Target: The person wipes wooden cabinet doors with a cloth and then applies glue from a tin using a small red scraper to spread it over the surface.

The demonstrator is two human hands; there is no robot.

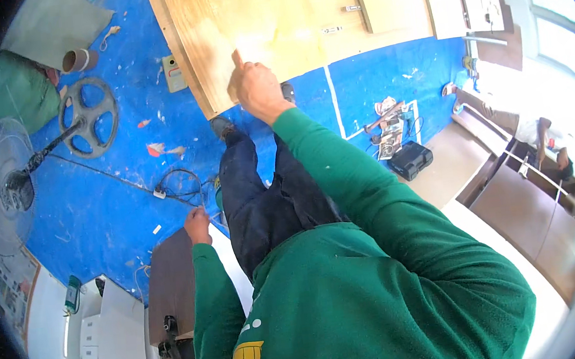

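Note:
My right hand (262,90) is over the near edge of a light wood panel (258,16), its fingers curled together. A short orange-brown tip (238,59) sticks out from that hand against the panel; whether it is a finger or a small held piece, I cannot tell. Lower down at my left side, my left hand (197,226) is closed, and what it may hold is too small to make out. Close by it are a looped black cable (180,179) on the floor and a dark brown board (169,263).
A standing fan (11,185) lies with its base (108,117) on the blue floor covering (95,198). A black case (410,161) and tools (393,124) lie to the right. Farther right, another person (536,135) is beside brown cabinet panels (519,209).

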